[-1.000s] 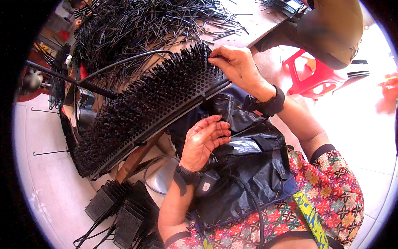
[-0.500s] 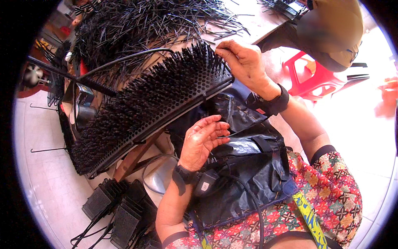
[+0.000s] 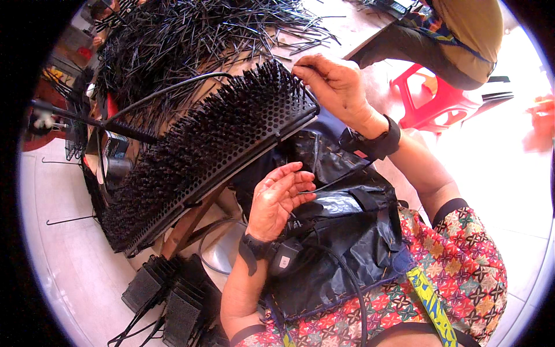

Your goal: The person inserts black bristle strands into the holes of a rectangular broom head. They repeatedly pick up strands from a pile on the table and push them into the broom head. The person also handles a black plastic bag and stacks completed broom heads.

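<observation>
A long black perforated rack, densely filled with upright black pins, slants across a wooden stand in front of me. My right hand is at the rack's upper right corner, its fingers pinched on a thin black pin among the others there. My left hand hovers palm up over the black plastic sheet on my lap, with a few thin black pins lying across its curled fingers. Both wrists wear black bands.
A big heap of loose black pins covers the floor beyond the rack. Stacks of black trays stand at lower left. Another person sits on a red plastic stool at upper right. A black cable arcs over the rack's left.
The rack's upper right end and my right hand have shifted slightly to the right and down. My left hand has stayed over my lap.
</observation>
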The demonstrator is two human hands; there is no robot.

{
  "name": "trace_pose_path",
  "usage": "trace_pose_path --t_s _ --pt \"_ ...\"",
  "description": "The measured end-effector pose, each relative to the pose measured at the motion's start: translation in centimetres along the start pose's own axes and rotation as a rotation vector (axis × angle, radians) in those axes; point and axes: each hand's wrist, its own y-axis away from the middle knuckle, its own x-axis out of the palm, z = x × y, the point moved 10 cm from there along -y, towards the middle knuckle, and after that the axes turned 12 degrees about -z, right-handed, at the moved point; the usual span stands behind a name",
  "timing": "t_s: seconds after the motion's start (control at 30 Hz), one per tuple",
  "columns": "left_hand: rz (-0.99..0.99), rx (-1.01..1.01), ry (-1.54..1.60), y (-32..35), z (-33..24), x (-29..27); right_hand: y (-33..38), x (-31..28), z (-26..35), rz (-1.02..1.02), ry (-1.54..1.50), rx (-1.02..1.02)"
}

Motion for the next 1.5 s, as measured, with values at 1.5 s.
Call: trace_pose_path --t_s 1.5 --pt "0.023 0.018 -0.031 -0.2 0.2 -0.3 -0.1 4.6 -0.6 0.392 0.399 -0.250"
